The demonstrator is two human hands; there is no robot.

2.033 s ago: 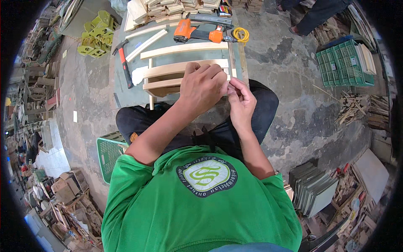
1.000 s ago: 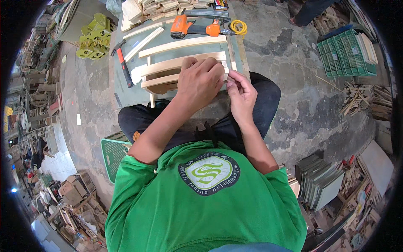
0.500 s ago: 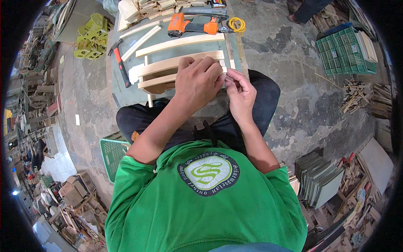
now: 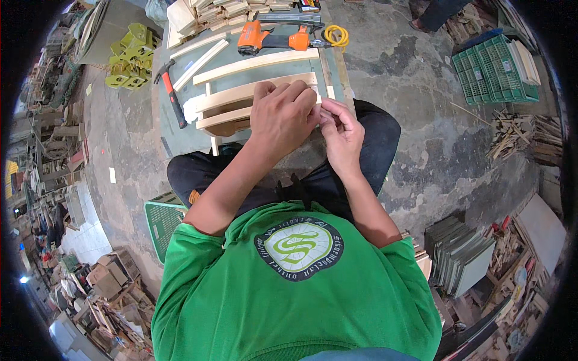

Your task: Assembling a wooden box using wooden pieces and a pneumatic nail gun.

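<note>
A small pale wooden frame [image 4: 224, 100] of slightly curved slats lies on the low grey-green work table [image 4: 171, 139] before me. My left hand [image 4: 280, 117] is closed over the right end of the frame, its fingers curled down past the nearer slats. Right beside it, my right hand [image 4: 345, 135] has thumb and forefinger pinched together at the frame's right end, close to the left fingertips. Whatever lies between those fingertips is hidden. Another pale slat [image 4: 256, 65] lies just beyond my left hand.
An orange nail gun [image 4: 274, 41] with a coiled yellow hose [image 4: 336, 37] lies at the table's far side. A claw hammer [image 4: 171, 93] rests at the left, near loose wood strips [image 4: 203, 62]. Green crates [image 4: 487, 71] stand far right; another crate [image 4: 161, 222] is by my left side.
The view has shifted very slightly. Both hands keep the same place at the frame's right end, with at most a tiny movement of the right fingers.
</note>
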